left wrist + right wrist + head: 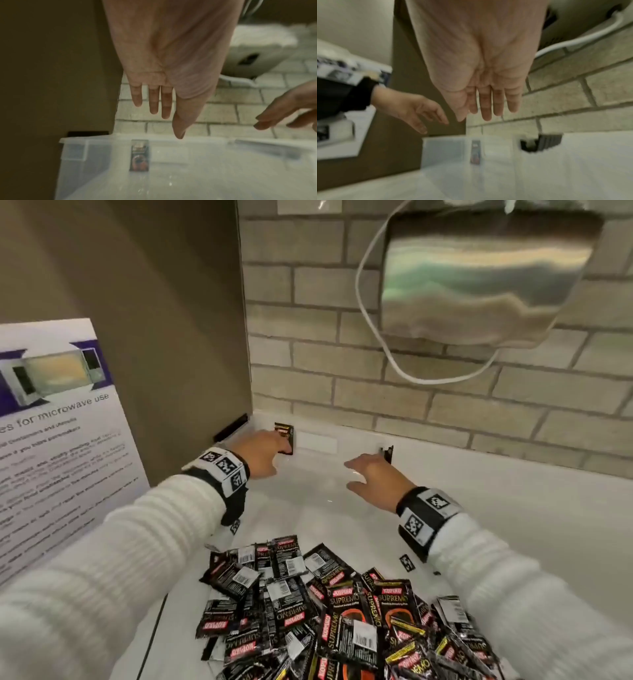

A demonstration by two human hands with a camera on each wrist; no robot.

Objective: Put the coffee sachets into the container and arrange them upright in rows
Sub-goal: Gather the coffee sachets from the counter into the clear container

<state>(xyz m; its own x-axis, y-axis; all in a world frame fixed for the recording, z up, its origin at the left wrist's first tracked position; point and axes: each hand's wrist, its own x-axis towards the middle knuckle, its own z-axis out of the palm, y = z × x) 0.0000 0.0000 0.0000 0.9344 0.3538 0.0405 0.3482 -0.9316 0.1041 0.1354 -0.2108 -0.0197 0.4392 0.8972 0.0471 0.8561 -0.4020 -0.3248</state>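
A clear plastic container [317, 444] sits against the brick wall. One black coffee sachet [285, 437] stands upright against its far wall, also seen in the left wrist view as the sachet [139, 157] and in the right wrist view as the sachet [475, 152]. My left hand [270, 450] hovers just in front of it, fingers [153, 102] straight and holding nothing. My right hand [370, 474] is spread open above the container floor, empty, its fingers [485, 108] straight. A big heap of black sachets [325, 611] lies close to me; whether it lies inside the container I cannot tell.
A brown cabinet panel [154, 320] with a microwave-use poster [51, 440] bounds the left side. A steel dispenser [479, 278] with a white cable [373, 326] hangs on the brick wall. A black clip [539, 142] sits on the container's far rim.
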